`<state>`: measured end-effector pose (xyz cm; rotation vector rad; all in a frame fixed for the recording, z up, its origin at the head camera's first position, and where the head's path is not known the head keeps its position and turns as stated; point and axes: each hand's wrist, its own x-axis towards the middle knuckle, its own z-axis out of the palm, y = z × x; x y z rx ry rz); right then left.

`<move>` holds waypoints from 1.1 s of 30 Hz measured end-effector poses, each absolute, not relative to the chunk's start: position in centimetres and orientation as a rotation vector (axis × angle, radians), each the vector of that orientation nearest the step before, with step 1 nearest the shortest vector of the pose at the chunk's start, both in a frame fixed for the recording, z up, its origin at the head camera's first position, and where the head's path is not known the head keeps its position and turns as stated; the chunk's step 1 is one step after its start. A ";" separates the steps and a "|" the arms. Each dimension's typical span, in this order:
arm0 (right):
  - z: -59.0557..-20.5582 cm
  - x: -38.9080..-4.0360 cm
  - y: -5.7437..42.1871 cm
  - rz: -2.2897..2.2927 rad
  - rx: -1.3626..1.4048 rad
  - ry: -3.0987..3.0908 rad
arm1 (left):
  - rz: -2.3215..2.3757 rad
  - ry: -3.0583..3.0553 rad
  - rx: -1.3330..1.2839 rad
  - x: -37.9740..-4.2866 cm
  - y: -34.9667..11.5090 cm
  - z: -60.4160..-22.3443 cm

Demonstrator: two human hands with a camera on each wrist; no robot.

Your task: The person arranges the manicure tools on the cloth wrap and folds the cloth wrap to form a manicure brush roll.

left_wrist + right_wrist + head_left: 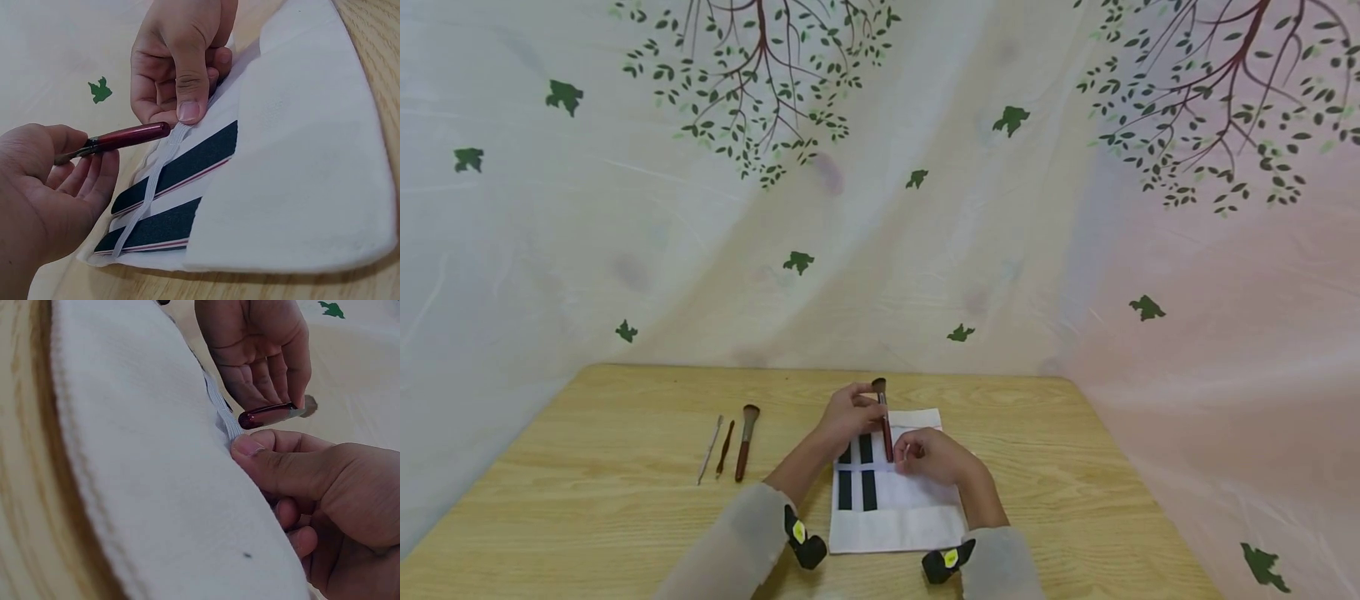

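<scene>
My left hand (pixel 850 414) pinches a makeup brush (pixel 887 429) near its bristle end, the dark red handle pointing down toward the case. With thumb and forefinger my right hand (pixel 337 494) pinches the white elastic band (pixel 150 181) that runs across the white fabric case (pixel 898 531). The brush handle's rounded end is close to that band and to the right fingertips. Two dark nail files (pixel 194 159) with pink-and-white edges sit side by side under the band, their lower ends tucked into the case's pocket.
Left of the case, a larger makeup brush (pixel 746 446), a thin brown-red tool (pixel 726 450) and a slim pale metallic tool (pixel 709 452) lie in a row on the wooden table (pixel 587 517). Behind the table hangs a pale curtain (pixel 880 292) printed with leaves.
</scene>
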<state>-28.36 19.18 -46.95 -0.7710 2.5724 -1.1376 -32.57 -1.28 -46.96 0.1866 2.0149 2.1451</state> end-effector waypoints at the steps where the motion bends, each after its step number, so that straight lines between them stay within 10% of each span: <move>1: -46.9 -28.4 19.2 -1.138 -0.776 2.573 | 2.151 2.007 0.182 -32.6 -1.3 -46.9; 33: -47.0 -28.3 19.3 -1.161 -0.807 2.546 | 1.890 2.246 0.454 -32.8 -1.5 -47.9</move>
